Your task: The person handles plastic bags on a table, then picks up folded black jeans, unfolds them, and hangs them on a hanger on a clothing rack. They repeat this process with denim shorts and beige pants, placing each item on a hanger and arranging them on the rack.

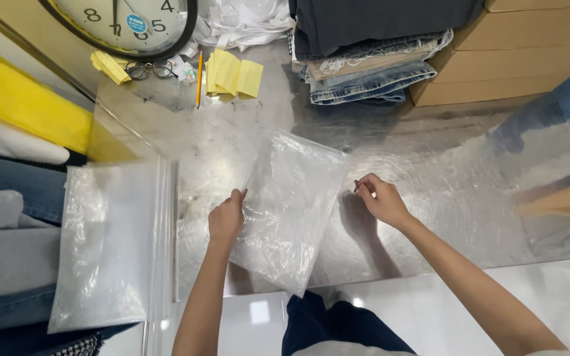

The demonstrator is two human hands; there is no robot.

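Here, at the centre of the frame, a clear plastic bag [291,204] lies on the shiny metal table [443,178]; the left hand [225,217] pinches its left edge, fingers closed on the film; the right hand [379,198] sits just right of the bag, fingertips pinched narrow, on what I cannot tell; a stack of clear bags [110,244] fills the lower left; folded jeans [364,76] lie at upper centre; a pencil [199,79] and yellow notes [232,74] sit upper left.

Bare forearms, no sleeves, dark blue trousers [338,329]
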